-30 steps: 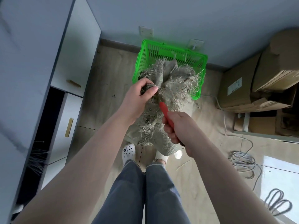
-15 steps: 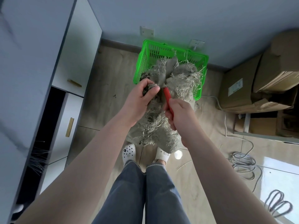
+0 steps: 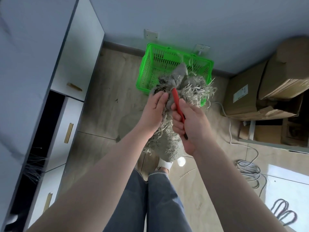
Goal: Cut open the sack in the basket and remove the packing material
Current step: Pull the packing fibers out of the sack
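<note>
**Sack cut in progress**

Tiled floor [image 3: 103, 91], green basket [image 3: 143, 67] by the wall. Sack [image 3: 168, 146] is held up in front of the basket, shredded packing material [image 3: 195, 91] spilling out. Left hand [image 3: 153, 113] pinches the cloth; right hand [image 3: 192, 124] grips the red cutter [image 3: 177, 102]. Advice: keep the cloth taut, cut away from the left fingers.

The right hand [image 3: 189, 124] hides most of the red tool [image 3: 177, 102].

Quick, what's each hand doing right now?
Left hand: fingers pinching the sack.
Right hand: gripping the red-handled cutter.
</note>
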